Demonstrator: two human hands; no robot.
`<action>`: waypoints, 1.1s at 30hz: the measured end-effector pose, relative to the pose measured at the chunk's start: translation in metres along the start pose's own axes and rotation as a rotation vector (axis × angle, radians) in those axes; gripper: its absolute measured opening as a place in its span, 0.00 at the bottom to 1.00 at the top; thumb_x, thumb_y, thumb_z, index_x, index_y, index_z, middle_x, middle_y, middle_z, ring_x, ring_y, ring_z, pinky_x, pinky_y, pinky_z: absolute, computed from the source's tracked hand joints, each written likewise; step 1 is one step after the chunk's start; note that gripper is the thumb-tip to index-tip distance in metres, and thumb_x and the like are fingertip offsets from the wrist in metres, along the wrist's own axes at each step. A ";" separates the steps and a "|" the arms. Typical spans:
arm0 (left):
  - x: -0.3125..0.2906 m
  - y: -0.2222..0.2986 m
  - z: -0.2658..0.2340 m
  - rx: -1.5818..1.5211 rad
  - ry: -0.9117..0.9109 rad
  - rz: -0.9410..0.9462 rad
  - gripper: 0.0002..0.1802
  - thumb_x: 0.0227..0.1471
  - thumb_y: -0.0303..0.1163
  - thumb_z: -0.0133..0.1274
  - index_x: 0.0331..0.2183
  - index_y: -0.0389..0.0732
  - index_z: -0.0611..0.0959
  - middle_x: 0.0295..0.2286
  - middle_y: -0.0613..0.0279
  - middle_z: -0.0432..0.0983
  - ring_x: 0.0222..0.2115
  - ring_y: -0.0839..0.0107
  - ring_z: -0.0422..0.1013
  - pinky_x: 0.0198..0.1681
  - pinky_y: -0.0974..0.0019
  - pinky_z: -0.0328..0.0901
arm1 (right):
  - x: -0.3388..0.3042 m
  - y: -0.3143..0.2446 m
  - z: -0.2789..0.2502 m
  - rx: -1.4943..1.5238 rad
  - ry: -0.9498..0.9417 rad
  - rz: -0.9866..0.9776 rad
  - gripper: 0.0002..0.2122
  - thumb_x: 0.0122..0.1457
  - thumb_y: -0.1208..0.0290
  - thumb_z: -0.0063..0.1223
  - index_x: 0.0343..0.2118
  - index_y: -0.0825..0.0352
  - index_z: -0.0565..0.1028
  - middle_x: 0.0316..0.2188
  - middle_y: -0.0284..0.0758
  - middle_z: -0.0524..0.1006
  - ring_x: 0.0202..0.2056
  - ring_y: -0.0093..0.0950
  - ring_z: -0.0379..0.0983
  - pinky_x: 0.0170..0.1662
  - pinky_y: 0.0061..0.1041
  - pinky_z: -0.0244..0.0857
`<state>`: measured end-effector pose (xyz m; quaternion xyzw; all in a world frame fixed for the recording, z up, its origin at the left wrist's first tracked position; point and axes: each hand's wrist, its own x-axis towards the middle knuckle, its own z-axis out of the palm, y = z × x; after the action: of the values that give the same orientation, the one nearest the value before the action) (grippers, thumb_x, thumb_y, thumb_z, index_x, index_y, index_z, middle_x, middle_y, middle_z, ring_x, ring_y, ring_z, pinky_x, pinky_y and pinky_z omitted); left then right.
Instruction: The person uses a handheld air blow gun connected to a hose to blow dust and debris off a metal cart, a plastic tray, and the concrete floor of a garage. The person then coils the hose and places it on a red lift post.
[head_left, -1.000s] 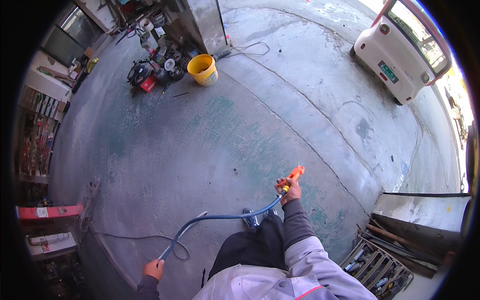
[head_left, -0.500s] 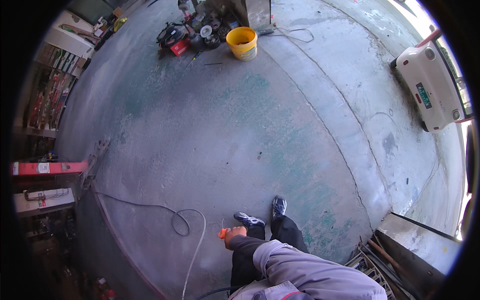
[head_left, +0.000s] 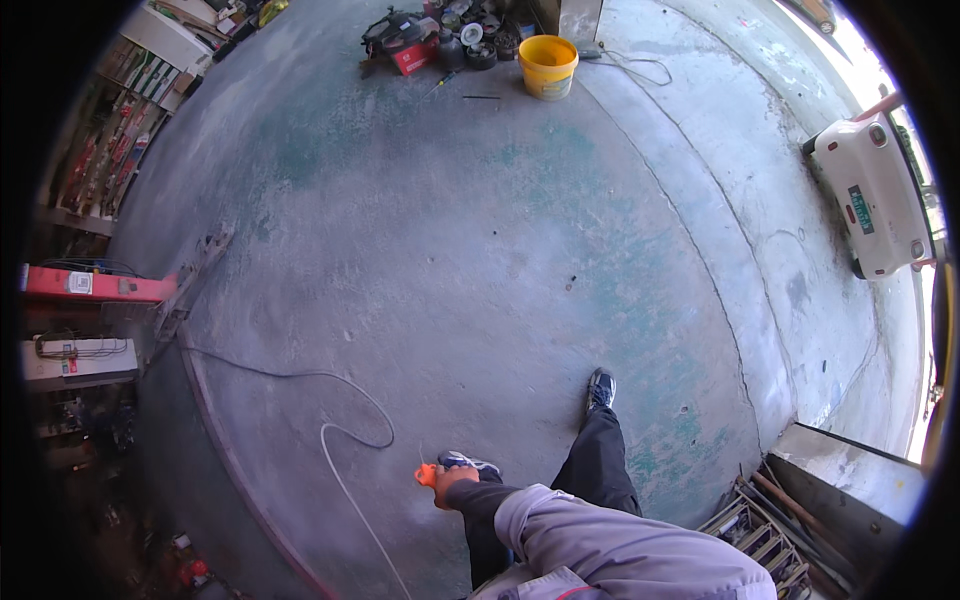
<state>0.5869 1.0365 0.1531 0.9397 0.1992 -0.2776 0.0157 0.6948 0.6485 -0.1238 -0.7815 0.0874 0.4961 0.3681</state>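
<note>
My right hand [head_left: 455, 484] hangs low in front of my legs, its grey-sleeved arm [head_left: 600, 535] crossing from the lower right. The fingers are closed around a small orange object [head_left: 427, 474] with a thin pale line sticking up from it; its exact kind is too small to make out. Just past the hand, one dark shoe [head_left: 468, 463] shows, while the other shoe [head_left: 601, 388] is planted farther ahead on the right. My left hand is outside the picture.
A grey hose [head_left: 345, 470] curves over the floor at left. Ahead stand a yellow bucket [head_left: 547, 68] and a heap of dark parts beside a red box [head_left: 415, 57]. A red lift arm [head_left: 110, 285] juts in from the left. Metal racks [head_left: 765, 545] lie lower right; a white car [head_left: 868, 200] is beyond.
My feet have shifted, with the right foot now well ahead of the left. The bucket and parts sit farther right and higher in view. The hose's small loop has opened into a bend.
</note>
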 end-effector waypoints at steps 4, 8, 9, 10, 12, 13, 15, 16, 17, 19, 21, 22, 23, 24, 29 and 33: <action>0.058 -0.138 -0.012 -0.052 0.112 -0.093 0.28 0.62 0.50 0.44 0.42 0.30 0.77 0.33 0.40 0.76 0.32 0.48 0.71 0.40 0.51 0.66 | 0.036 -0.068 0.019 0.060 0.131 0.116 0.35 0.52 0.55 0.53 0.61 0.70 0.61 0.50 0.47 0.75 0.53 0.41 0.73 0.53 0.38 0.67; 0.096 -0.280 -0.034 -0.099 0.273 -0.240 0.29 0.63 0.49 0.43 0.45 0.29 0.77 0.36 0.38 0.76 0.34 0.47 0.71 0.42 0.50 0.67 | 0.079 -0.158 0.005 0.231 0.297 0.138 0.39 0.50 0.51 0.57 0.59 0.74 0.60 0.47 0.50 0.76 0.49 0.44 0.75 0.52 0.40 0.70; 0.106 -0.307 -0.042 -0.116 0.312 -0.266 0.30 0.63 0.49 0.42 0.46 0.28 0.77 0.36 0.38 0.76 0.35 0.46 0.71 0.42 0.50 0.67 | 0.092 -0.182 -0.004 0.259 0.314 0.122 0.38 0.50 0.51 0.57 0.59 0.74 0.60 0.46 0.51 0.76 0.48 0.44 0.76 0.52 0.40 0.69; 0.118 -0.327 -0.048 -0.164 0.337 -0.279 0.30 0.63 0.49 0.42 0.47 0.28 0.77 0.37 0.37 0.76 0.35 0.46 0.71 0.43 0.50 0.67 | 0.102 -0.205 -0.014 0.254 0.355 0.062 0.38 0.51 0.52 0.57 0.59 0.74 0.59 0.47 0.51 0.75 0.49 0.44 0.75 0.52 0.40 0.69; 0.154 -0.346 -0.061 -0.367 0.368 -0.279 0.31 0.64 0.50 0.41 0.47 0.27 0.77 0.37 0.36 0.77 0.35 0.46 0.71 0.42 0.50 0.67 | 0.125 -0.249 -0.039 0.239 0.405 0.009 0.39 0.51 0.53 0.57 0.61 0.74 0.58 0.48 0.51 0.74 0.50 0.44 0.74 0.52 0.40 0.69; 0.173 -0.345 -0.069 -0.511 0.372 -0.258 0.32 0.64 0.51 0.41 0.46 0.26 0.77 0.37 0.36 0.77 0.35 0.47 0.71 0.41 0.51 0.66 | 0.138 -0.270 -0.052 0.221 0.429 -0.003 0.40 0.52 0.53 0.56 0.62 0.74 0.56 0.49 0.51 0.74 0.50 0.44 0.74 0.52 0.39 0.69; 0.206 -0.321 -0.086 -0.585 0.417 -0.162 0.33 0.64 0.51 0.41 0.45 0.26 0.78 0.36 0.35 0.77 0.34 0.49 0.71 0.39 0.51 0.66 | 0.164 -0.300 -0.078 0.194 0.482 -0.002 0.40 0.53 0.55 0.54 0.64 0.74 0.55 0.49 0.50 0.74 0.50 0.45 0.74 0.52 0.39 0.69; 0.217 -0.304 -0.097 -0.509 0.456 -0.085 0.32 0.64 0.52 0.41 0.44 0.26 0.79 0.35 0.36 0.77 0.33 0.50 0.71 0.39 0.52 0.66 | 0.178 -0.311 -0.089 0.189 0.510 0.013 0.38 0.54 0.57 0.53 0.64 0.75 0.55 0.49 0.50 0.74 0.50 0.45 0.74 0.51 0.39 0.69; 0.228 -0.285 -0.108 -0.431 0.500 -0.011 0.32 0.64 0.52 0.41 0.43 0.27 0.79 0.34 0.36 0.78 0.32 0.51 0.71 0.38 0.52 0.66 | 0.192 -0.320 -0.097 0.188 0.544 0.026 0.37 0.55 0.58 0.52 0.64 0.75 0.55 0.49 0.50 0.74 0.50 0.45 0.74 0.51 0.39 0.69; 0.267 -0.252 -0.130 -0.342 0.463 0.018 0.32 0.65 0.52 0.41 0.42 0.27 0.79 0.33 0.37 0.78 0.32 0.51 0.71 0.37 0.52 0.66 | 0.220 -0.328 -0.114 0.251 0.551 0.078 0.34 0.57 0.61 0.48 0.63 0.75 0.55 0.49 0.50 0.74 0.49 0.44 0.74 0.50 0.39 0.70; 0.317 -0.231 -0.151 -0.235 0.344 0.003 0.32 0.65 0.52 0.41 0.42 0.28 0.79 0.33 0.37 0.78 0.31 0.51 0.71 0.37 0.52 0.66 | 0.251 -0.335 -0.133 0.278 0.558 0.136 0.30 0.60 0.65 0.43 0.62 0.77 0.56 0.48 0.48 0.74 0.46 0.43 0.76 0.48 0.38 0.71; 0.348 -0.222 -0.161 -0.180 0.283 -0.004 0.32 0.65 0.52 0.41 0.42 0.28 0.80 0.33 0.38 0.78 0.31 0.52 0.71 0.37 0.52 0.66 | 0.266 -0.334 -0.149 0.285 0.599 0.158 0.29 0.60 0.66 0.43 0.62 0.77 0.56 0.48 0.48 0.74 0.46 0.42 0.77 0.48 0.37 0.71; 0.376 -0.218 -0.172 -0.103 0.217 -0.004 0.32 0.65 0.52 0.41 0.42 0.28 0.80 0.33 0.38 0.78 0.31 0.52 0.71 0.36 0.52 0.66 | 0.279 -0.334 -0.157 0.302 0.624 0.197 0.29 0.60 0.66 0.43 0.62 0.77 0.57 0.48 0.48 0.74 0.45 0.42 0.77 0.47 0.37 0.71; 0.405 -0.215 -0.182 -0.022 0.153 0.003 0.32 0.65 0.52 0.41 0.41 0.28 0.80 0.33 0.39 0.78 0.31 0.52 0.71 0.36 0.51 0.66 | 0.289 -0.331 -0.161 0.319 0.642 0.249 0.28 0.61 0.67 0.42 0.62 0.77 0.57 0.48 0.47 0.74 0.45 0.41 0.77 0.47 0.37 0.72; 0.520 -0.175 -0.191 -0.175 0.112 0.188 0.31 0.64 0.53 0.40 0.38 0.31 0.81 0.27 0.42 0.77 0.27 0.52 0.70 0.32 0.51 0.64 | 0.302 -0.291 -0.213 0.325 0.794 0.454 0.31 0.57 0.66 0.46 0.62 0.77 0.56 0.48 0.50 0.74 0.44 0.44 0.78 0.45 0.38 0.73; 0.599 -0.127 -0.202 -0.121 -0.037 0.329 0.29 0.64 0.52 0.43 0.32 0.34 0.82 0.23 0.44 0.75 0.24 0.52 0.67 0.31 0.51 0.63 | 0.271 -0.252 -0.246 0.357 0.878 0.541 0.31 0.56 0.67 0.47 0.62 0.77 0.57 0.47 0.50 0.75 0.45 0.45 0.77 0.47 0.39 0.72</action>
<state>1.1016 1.4007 0.0181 0.9518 0.0587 -0.2758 0.1208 1.1294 0.7278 -0.1698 -0.7901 0.5137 0.1776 0.2835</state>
